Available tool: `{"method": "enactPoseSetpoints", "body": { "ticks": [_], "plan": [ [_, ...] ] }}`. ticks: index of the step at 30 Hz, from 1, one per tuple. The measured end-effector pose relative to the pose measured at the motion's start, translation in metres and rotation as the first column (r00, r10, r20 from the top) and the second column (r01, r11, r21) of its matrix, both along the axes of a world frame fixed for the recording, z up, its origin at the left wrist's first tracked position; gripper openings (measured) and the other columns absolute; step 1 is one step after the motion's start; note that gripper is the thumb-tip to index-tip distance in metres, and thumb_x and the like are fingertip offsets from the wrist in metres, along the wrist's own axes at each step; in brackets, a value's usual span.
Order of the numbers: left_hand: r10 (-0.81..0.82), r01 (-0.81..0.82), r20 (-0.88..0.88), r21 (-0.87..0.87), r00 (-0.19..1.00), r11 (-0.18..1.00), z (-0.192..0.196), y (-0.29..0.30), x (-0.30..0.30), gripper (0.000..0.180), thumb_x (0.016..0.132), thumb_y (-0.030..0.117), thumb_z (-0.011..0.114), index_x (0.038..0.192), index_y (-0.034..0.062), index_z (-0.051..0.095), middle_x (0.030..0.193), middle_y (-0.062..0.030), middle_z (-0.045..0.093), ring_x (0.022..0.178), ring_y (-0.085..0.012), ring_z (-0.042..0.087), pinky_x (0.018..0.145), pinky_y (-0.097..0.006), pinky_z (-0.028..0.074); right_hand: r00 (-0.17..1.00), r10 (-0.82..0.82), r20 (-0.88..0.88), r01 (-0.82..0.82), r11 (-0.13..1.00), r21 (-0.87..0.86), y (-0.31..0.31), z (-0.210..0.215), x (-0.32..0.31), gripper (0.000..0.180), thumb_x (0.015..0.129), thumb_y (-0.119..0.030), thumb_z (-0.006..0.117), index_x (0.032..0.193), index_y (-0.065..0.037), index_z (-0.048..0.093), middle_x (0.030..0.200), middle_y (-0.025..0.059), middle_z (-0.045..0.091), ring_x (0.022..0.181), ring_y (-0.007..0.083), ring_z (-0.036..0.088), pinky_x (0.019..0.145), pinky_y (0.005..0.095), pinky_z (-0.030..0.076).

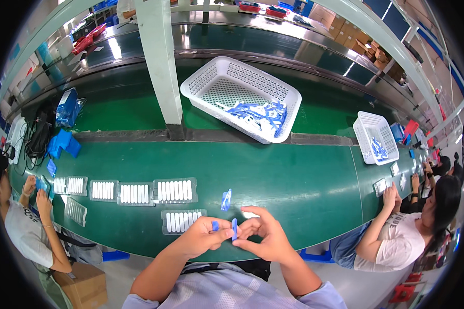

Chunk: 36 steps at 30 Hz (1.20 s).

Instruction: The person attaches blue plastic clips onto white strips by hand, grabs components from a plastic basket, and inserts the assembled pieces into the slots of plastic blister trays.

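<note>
green worktop [294, 175] stretches below hands [201, 238] [268, 238], white post [159, 67] beyond.

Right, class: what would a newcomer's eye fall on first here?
Probably the large white basket of blue and white pieces, upper middle. Then, at lower centre, the left hand and right hand meet at a slim blue piece; to their left, clear trays of white sticks lie on the green table.
</note>
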<state>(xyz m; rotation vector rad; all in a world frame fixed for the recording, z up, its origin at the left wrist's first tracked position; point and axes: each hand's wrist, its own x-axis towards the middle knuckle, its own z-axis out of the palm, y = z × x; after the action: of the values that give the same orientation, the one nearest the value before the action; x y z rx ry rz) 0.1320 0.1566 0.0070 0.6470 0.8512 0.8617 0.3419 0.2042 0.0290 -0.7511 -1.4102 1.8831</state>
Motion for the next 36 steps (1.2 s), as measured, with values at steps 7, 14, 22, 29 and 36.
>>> {"method": "enactPoseSetpoints", "body": {
  "ticks": [7,14,22,29,36],
  "plan": [
    [0.018,-0.018,0.079,-0.009,0.997,1.000,-0.009,-0.004,0.000,0.024,0.102,0.014,0.061,0.117,-0.0024,0.069,0.070,0.0061,0.050,0.054,-0.0028,0.030,0.048,-0.024,0.021,0.900,-0.189,0.394,-0.133,0.739,0.660,0.007,0.020,-0.003,0.058,0.069,-0.011,0.091,0.122,-0.003,0.069,0.091,0.0081,0.070,0.078,0.0187,0.068,0.071,0.0309,0.056],
    [0.018,-0.002,0.233,-0.071,0.972,0.997,-0.010,-0.005,-0.004,0.026,0.103,0.013,0.060,0.122,-0.0040,0.066,0.073,0.0048,0.051,0.055,-0.0026,0.031,0.049,-0.023,0.022,0.884,-0.291,0.366,-0.160,0.547,0.822,0.008,0.020,-0.006,0.063,0.066,-0.018,0.092,0.122,-0.004,0.068,0.088,0.0061,0.070,0.074,0.0216,0.067,0.065,0.0324,0.054],
    [-0.030,0.044,0.213,-0.064,0.977,0.997,0.001,-0.008,0.001,0.030,0.103,0.015,0.060,0.126,-0.0037,0.065,0.070,0.0064,0.047,0.054,-0.0029,0.030,0.049,-0.023,0.022,0.883,-0.385,0.269,-0.036,0.515,0.856,0.006,0.020,-0.004,0.056,0.064,-0.015,0.091,0.115,-0.003,0.072,0.078,0.0046,0.067,0.068,0.0201,0.066,0.063,0.0312,0.052],
    [0.040,-0.039,-0.036,0.042,0.999,0.998,0.008,-0.014,0.010,0.023,0.101,0.015,0.063,0.113,-0.0022,0.072,0.064,0.0094,0.047,0.055,-0.0007,0.032,0.049,-0.022,0.023,0.871,-0.363,0.332,-0.083,0.557,0.827,0.006,0.021,-0.003,0.050,0.067,-0.012,0.090,0.113,-0.002,0.073,0.081,0.0067,0.067,0.073,0.0181,0.067,0.066,0.0300,0.052],
    [0.130,-0.074,-0.256,0.217,0.958,0.973,0.000,-0.017,0.016,0.017,0.096,0.015,0.071,0.094,-0.0008,0.075,0.064,0.0072,0.055,0.055,0.0010,0.039,0.048,-0.021,0.025,0.983,-0.069,0.173,0.015,0.955,0.296,0.012,0.005,0.009,0.020,0.089,0.002,0.072,0.109,0.003,0.071,0.090,0.0112,0.071,0.079,0.0141,0.067,0.068,0.0281,0.054]
  ]
}}
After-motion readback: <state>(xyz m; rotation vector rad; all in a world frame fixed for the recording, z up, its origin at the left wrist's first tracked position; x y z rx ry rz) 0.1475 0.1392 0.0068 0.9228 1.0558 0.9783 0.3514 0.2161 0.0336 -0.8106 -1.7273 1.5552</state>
